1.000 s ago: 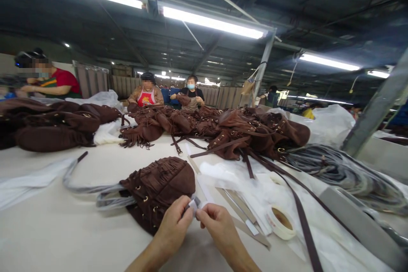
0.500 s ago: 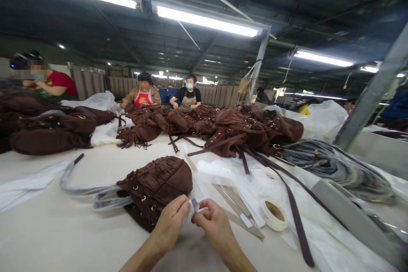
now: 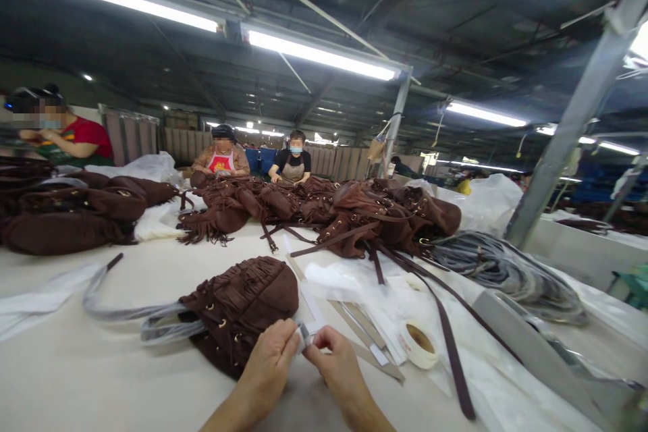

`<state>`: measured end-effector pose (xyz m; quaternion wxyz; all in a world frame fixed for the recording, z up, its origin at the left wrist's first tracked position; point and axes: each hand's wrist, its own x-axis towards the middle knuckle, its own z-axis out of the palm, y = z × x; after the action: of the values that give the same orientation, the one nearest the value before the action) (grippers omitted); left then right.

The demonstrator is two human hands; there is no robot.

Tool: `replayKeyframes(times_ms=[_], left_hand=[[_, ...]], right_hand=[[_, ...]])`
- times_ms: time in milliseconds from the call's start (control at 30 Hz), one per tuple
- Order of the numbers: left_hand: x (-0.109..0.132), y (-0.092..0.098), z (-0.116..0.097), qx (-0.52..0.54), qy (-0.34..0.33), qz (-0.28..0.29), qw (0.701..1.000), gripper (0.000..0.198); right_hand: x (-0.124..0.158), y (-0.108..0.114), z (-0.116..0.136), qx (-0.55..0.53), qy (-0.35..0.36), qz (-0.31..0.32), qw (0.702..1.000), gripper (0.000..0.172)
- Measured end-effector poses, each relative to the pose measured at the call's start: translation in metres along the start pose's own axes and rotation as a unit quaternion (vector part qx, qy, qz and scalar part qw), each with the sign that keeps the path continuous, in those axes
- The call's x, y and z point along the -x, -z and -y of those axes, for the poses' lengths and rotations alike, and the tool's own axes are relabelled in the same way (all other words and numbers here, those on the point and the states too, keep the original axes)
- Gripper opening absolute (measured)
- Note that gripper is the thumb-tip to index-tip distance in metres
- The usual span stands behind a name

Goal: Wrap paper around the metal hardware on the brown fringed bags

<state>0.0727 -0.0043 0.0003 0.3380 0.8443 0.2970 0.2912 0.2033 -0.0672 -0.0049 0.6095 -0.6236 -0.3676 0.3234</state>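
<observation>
1. Two bare hands work at the lower centre of the frame. We see the left hand (image 3: 268, 364) with its thumb and fingers pinching a small grey-and-white piece (image 3: 303, 335).
2. We see the right hand (image 3: 339, 368) close on the right, thumb and forefinger brought together at the edge of the same piece. Its grip appears to be a light fingertip pinch; we cannot make out how firmly it holds.
3. We locate the small piece between both sets of fingertips, at the lower right end of a gathered brown bag (image 3: 253, 304). Its exact nature is too small to tell.
4. The bag lies on the pale table (image 3: 126, 378), left of the piece, with metal eyelets along its lower left side. We note a plastic-wrapped strap (image 3: 121, 314) extending from it toward the left of the frame.
5. We judge the step in hand to be fine two-handed handling of the small piece, perhaps parting or folding it; the fingers hide the detail.
6. In our judgement, the next move calls for a steady left pinch and a small, controlled action by the right fingertips, keeping the piece in view.
7. Right of the hands, we note flat strips (image 3: 362, 327) and a tape roll (image 3: 420, 359). A heap of brown bags (image 3: 324, 206) spans the middle of the frame.
</observation>
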Motion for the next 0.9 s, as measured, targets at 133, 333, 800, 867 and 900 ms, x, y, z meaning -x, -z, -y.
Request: replayKeyframes(times_ms=[133, 333, 800, 867, 900], left_hand=[[0.0, -0.002, 0.001, -0.04, -0.004, 0.005, 0.999, 0.035], [0.002, -0.006, 0.005, -0.039, -0.009, 0.007, 0.999, 0.037], [0.0, -0.001, -0.002, 0.177, 0.051, -0.049, 0.982, 0.009], [-0.001, -0.004, -0.003, 0.176, 0.059, -0.067, 0.98, 0.01], [-0.002, -0.005, -0.002, 0.181, 0.067, -0.07, 0.979, 0.013]], right_hand=[[0.006, 0.001, 0.009, -0.06, -0.114, 0.071, 0.989, 0.018], [0.015, -0.001, 0.014, -0.175, -0.231, 0.139, 0.947, 0.027], [0.002, -0.012, -0.03, -0.349, -0.261, 0.213, 0.875, 0.044], [0.0, -0.01, -0.033, -0.341, -0.256, 0.222, 0.877, 0.044], [-0.001, -0.01, -0.034, -0.338, -0.254, 0.227, 0.877, 0.044]])
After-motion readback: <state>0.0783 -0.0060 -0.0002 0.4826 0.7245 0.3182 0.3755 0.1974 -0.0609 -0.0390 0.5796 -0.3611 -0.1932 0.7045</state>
